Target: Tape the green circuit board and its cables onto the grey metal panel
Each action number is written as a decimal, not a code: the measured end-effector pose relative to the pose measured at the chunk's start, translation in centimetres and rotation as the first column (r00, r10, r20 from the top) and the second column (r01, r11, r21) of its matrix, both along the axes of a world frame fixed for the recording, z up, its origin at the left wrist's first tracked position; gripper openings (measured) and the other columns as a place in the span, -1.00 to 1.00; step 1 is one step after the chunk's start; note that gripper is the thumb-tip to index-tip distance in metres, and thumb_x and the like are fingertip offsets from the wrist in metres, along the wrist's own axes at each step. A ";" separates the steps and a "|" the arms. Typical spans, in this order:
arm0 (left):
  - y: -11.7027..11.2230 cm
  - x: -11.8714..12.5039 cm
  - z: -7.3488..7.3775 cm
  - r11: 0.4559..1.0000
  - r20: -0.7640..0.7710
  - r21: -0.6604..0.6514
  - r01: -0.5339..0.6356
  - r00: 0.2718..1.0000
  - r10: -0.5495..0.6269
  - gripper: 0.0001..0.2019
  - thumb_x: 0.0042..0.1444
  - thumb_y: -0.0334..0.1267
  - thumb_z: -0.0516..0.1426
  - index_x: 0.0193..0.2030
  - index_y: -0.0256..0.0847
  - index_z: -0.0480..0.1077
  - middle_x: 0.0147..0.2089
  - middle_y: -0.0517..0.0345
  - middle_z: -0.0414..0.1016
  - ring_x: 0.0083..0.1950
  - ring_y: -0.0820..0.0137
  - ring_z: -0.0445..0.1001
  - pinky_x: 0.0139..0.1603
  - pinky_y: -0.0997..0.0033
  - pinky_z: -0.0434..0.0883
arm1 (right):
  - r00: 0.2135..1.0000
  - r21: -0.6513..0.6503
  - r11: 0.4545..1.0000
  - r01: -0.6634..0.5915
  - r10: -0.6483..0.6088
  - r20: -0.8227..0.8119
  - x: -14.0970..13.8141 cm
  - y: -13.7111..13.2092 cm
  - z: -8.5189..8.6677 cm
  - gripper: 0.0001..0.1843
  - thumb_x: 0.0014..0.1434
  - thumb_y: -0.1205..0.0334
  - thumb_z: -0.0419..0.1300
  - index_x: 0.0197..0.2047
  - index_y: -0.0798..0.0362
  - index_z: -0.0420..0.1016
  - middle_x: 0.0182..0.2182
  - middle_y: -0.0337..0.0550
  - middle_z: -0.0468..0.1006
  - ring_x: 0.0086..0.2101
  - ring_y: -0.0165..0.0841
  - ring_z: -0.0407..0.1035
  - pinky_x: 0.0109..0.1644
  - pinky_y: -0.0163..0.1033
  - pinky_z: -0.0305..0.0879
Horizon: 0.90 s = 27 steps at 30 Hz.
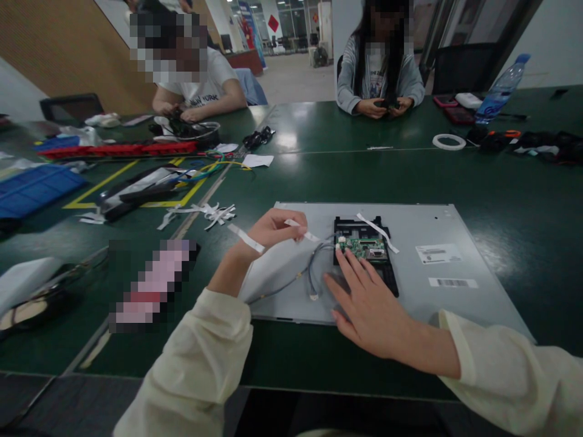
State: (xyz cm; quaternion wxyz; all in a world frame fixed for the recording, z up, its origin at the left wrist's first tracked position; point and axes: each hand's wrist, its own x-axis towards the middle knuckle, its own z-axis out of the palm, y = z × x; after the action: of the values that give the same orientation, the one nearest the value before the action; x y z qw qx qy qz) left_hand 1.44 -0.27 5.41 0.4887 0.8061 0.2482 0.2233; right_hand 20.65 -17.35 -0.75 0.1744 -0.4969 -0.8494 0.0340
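A short strip of white tape (310, 234) is pinched between the thumb and fingers of my left hand (271, 229). A second tape strip (246, 238) sticks to my left wrist. My right hand (376, 309) lies flat with fingers apart, its fingertips at the lower left edge of a green circuit board (359, 246). The board sits in a black plastic bracket (387, 273) on a grey metal panel (296, 306). Another white strip (380, 233) crosses the bracket's upper right. Grey cables (312, 273) run from the board's left side across the panel.
Several loose white strips (214, 213) lie left of the panel, with a blurred-out phone (152, 282) nearer me. A tape roll (449, 142) and a water bottle (503, 88) stand at the right. Two people (200, 85) sit across the green table (310, 176). A blue bin (39, 185) is far left.
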 end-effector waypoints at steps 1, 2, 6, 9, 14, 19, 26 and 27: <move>0.0 -0.3 0.1 0.999 0.052 -0.044 0.023 0.998 -0.021 -0.68 0.06 -0.06 0.18 -0.55 -0.25 0.37 -0.53 0.16 0.35 -0.45 0.44 0.32 -0.39 0.43 0.31 | 1.000 -0.002 1.000 -0.001 0.001 -0.003 0.0 0.0 0.0 -0.41 0.23 0.05 0.05 0.25 0.16 0.23 0.35 0.26 -0.26 0.31 0.09 -0.29 0.28 0.17 -0.12; 0.1 -0.5 0.2 0.995 0.083 -0.081 0.051 0.996 -0.044 -0.67 0.05 -0.03 0.19 -0.56 -0.25 0.37 -0.54 0.15 0.35 -0.45 0.43 0.33 -0.39 0.41 0.32 | 1.000 -0.003 1.000 -0.002 0.002 -0.006 0.0 0.0 0.0 -0.41 0.23 0.05 0.05 0.26 0.15 0.22 0.35 0.25 -0.26 0.31 0.08 -0.29 0.28 0.17 -0.12; 0.4 -0.5 -0.6 0.977 -0.098 -0.178 0.114 0.986 -0.133 -0.68 0.06 -0.02 0.19 -0.49 -0.28 0.41 -0.53 0.15 0.37 -0.47 0.46 0.33 -0.44 0.48 0.30 | 1.000 0.003 1.000 -0.003 0.003 -0.006 0.0 0.0 -0.1 -0.41 0.22 0.05 0.07 0.26 0.12 0.22 0.35 0.23 -0.26 0.31 0.08 -0.28 0.27 0.18 -0.11; 0.8 0.1 -2.0 0.979 -0.259 -0.179 0.102 0.955 -0.147 -0.68 0.08 -0.03 0.16 -0.43 -0.30 0.41 -0.55 0.22 0.35 -0.51 0.53 0.30 -0.51 0.57 0.24 | 1.000 0.004 1.000 -0.001 0.001 0.000 0.0 0.0 -0.1 -0.41 0.23 0.05 0.06 0.26 0.12 0.21 0.35 0.21 -0.24 0.31 0.08 -0.28 0.27 0.19 -0.11; 1.1 0.5 -3.4 0.999 -0.281 -0.037 -0.031 0.959 0.019 -0.70 0.04 -0.05 0.18 -0.44 -0.28 0.35 -0.58 0.30 0.29 -0.56 0.57 0.25 -0.56 0.62 0.17 | 1.000 -0.006 1.000 -0.007 0.007 -0.005 0.0 0.0 0.0 -0.42 0.24 0.05 0.04 0.27 0.10 0.21 0.35 0.22 -0.24 0.31 0.08 -0.28 0.28 0.19 -0.12; 1.4 0.6 -4.0 0.976 -0.341 0.170 -0.137 0.921 0.188 -0.73 0.01 -0.08 0.19 -0.46 -0.28 0.38 -0.59 0.28 0.32 -0.54 0.55 0.27 -0.54 0.60 0.17 | 1.000 -0.025 1.000 0.000 0.000 -0.005 0.1 -0.1 0.1 -0.42 0.23 0.05 0.05 0.27 0.08 0.21 0.36 0.21 -0.28 0.31 0.08 -0.30 0.28 0.19 -0.14; 1.2 0.0 -3.0 0.997 -0.219 -0.075 -0.009 0.976 -0.008 -0.74 0.03 -0.12 0.21 -0.48 -0.28 0.35 -0.60 0.29 0.25 -0.57 0.56 0.21 -0.56 0.58 0.17 | 1.000 -0.035 0.999 -0.015 0.015 -0.006 0.2 0.0 0.1 -0.44 0.25 0.05 0.03 0.27 0.08 0.21 0.35 0.24 -0.28 0.31 0.10 -0.30 0.27 0.19 -0.14; 1.1 -0.2 -2.5 0.992 -0.139 -0.122 0.016 0.990 -0.033 -0.74 0.04 -0.13 0.22 -0.49 -0.28 0.35 -0.58 0.28 0.26 -0.56 0.56 0.23 -0.55 0.57 0.18 | 1.000 -0.035 0.999 -0.014 0.013 -0.006 0.2 0.0 0.1 -0.44 0.25 0.06 0.03 0.27 0.08 0.22 0.35 0.23 -0.28 0.31 0.10 -0.30 0.27 0.19 -0.14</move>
State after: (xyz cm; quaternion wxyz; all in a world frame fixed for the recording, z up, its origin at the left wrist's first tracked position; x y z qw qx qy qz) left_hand 1.28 0.81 2.89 0.5206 0.7917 0.2851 0.1444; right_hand 20.81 -17.35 -0.65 0.1681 -0.4940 -0.8515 0.0515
